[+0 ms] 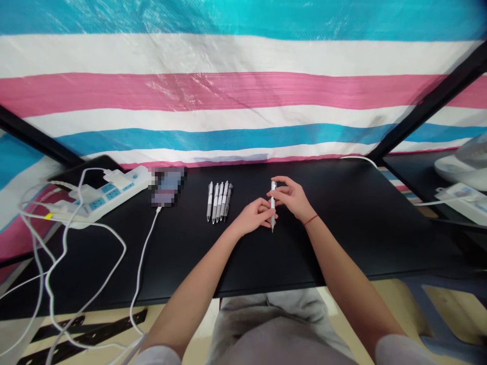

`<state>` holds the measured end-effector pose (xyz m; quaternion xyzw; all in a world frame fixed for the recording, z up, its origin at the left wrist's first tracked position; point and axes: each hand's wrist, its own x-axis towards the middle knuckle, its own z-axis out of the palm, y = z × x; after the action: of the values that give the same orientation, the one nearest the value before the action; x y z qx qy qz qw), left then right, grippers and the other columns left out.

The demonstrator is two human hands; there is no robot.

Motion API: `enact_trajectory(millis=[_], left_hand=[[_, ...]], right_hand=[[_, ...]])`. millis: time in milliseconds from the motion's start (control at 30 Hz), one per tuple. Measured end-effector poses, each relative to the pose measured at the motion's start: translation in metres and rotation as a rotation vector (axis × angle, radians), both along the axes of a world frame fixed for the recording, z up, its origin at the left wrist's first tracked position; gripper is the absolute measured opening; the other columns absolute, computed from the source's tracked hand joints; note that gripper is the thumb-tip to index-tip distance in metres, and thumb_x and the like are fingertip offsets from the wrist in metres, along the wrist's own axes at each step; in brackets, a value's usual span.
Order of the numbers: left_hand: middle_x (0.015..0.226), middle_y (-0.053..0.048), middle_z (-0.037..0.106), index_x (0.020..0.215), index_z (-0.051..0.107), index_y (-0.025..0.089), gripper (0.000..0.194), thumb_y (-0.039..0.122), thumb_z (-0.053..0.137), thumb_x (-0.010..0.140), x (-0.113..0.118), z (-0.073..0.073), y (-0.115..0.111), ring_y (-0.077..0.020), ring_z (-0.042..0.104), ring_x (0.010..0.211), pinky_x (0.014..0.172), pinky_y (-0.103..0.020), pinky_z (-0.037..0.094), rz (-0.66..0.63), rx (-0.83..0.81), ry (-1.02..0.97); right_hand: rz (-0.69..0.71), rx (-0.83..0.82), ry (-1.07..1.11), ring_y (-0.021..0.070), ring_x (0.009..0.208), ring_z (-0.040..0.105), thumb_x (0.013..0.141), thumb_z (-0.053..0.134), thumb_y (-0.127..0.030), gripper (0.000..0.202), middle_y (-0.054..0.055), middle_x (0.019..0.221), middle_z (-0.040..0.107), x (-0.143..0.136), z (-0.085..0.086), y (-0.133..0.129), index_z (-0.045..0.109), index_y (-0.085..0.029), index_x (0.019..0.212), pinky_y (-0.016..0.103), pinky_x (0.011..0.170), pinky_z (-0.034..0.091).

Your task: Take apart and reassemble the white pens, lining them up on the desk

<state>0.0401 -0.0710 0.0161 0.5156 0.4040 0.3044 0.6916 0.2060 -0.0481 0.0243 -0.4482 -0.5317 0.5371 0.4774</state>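
Note:
A white and grey pen (273, 203) is held upright in view between both hands over the black table, its tip pointing toward the near edge. My left hand (255, 216) grips the lower barrel between thumb and fingers. Around the upper part are the fingers of my right hand (292, 199), with the index finger on the top end. To the left of my left hand, several similar pens (218, 202) lie side by side on the table; the rightmost one looks darker.
A white power strip (114, 195) with plugs and tangled white cables stands at the left. A blurred phone (167, 187) on a cable (143, 253) lies beside it. The black table (365, 218) meets a striped sheet behind; another power strip (466, 203) is at far right.

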Motion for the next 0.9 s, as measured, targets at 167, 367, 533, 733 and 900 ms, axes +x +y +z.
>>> enact_trajectory(millis=[167, 367, 533, 733, 900], left_hand=[[0.082, -0.006, 0.070, 0.088, 0.048, 0.015, 0.029, 0.035, 0.068, 0.081, 0.0005, -0.0006, -0.0001, -0.0133, 0.068, 0.069, 0.063, -0.028, 0.056, 0.007, 0.006, 0.006], [0.081, -0.006, 0.070, 0.088, 0.048, 0.015, 0.030, 0.036, 0.068, 0.080, 0.0006, -0.0007, 0.0000, -0.0126, 0.068, 0.068, 0.063, -0.027, 0.056, 0.014, 0.009, -0.006], [0.080, -0.006, 0.070, 0.087, 0.048, 0.015, 0.029, 0.035, 0.068, 0.080, 0.0011, 0.0006, -0.0006, -0.0129, 0.068, 0.068, 0.063, -0.027, 0.056, 0.012, 0.004, 0.004], [0.082, -0.007, 0.070, 0.087, 0.048, 0.015, 0.031, 0.037, 0.069, 0.079, 0.0016, 0.0011, -0.0011, -0.0133, 0.068, 0.068, 0.065, -0.029, 0.057, 0.017, 0.012, 0.013], [0.082, -0.007, 0.070, 0.087, 0.047, 0.015, 0.031, 0.036, 0.069, 0.080, 0.0013, 0.0008, -0.0008, -0.0131, 0.068, 0.068, 0.065, -0.029, 0.057, 0.023, 0.006, 0.011]], right_hand=[[-0.005, 0.004, 0.003, 0.0192, 0.069, 0.069, 0.070, 0.073, -0.039, 0.057, 0.004, 0.083, 0.072, -0.0006, 0.0018, -0.0003, 0.054, -0.022, 0.121, 0.034, 0.064, 0.059], [-0.020, 0.021, -0.001, 0.0192, 0.067, 0.068, 0.071, 0.072, -0.041, 0.054, 0.004, 0.083, 0.072, -0.0028, 0.0000, 0.0000, 0.055, -0.022, 0.119, 0.035, 0.063, 0.058], [-0.014, 0.028, -0.003, 0.0186, 0.065, 0.068, 0.070, 0.072, -0.040, 0.050, 0.003, 0.079, 0.071, -0.0029, -0.0011, 0.0009, 0.056, -0.021, 0.114, 0.033, 0.061, 0.057], [-0.007, 0.031, 0.004, 0.0189, 0.065, 0.068, 0.071, 0.072, -0.040, 0.052, 0.004, 0.080, 0.071, -0.0028, -0.0007, 0.0010, 0.056, -0.021, 0.116, 0.034, 0.061, 0.057], [-0.004, 0.036, 0.003, 0.0189, 0.067, 0.068, 0.072, 0.071, -0.041, 0.053, 0.004, 0.082, 0.071, -0.0024, -0.0025, 0.0012, 0.055, -0.022, 0.119, 0.034, 0.062, 0.057]])
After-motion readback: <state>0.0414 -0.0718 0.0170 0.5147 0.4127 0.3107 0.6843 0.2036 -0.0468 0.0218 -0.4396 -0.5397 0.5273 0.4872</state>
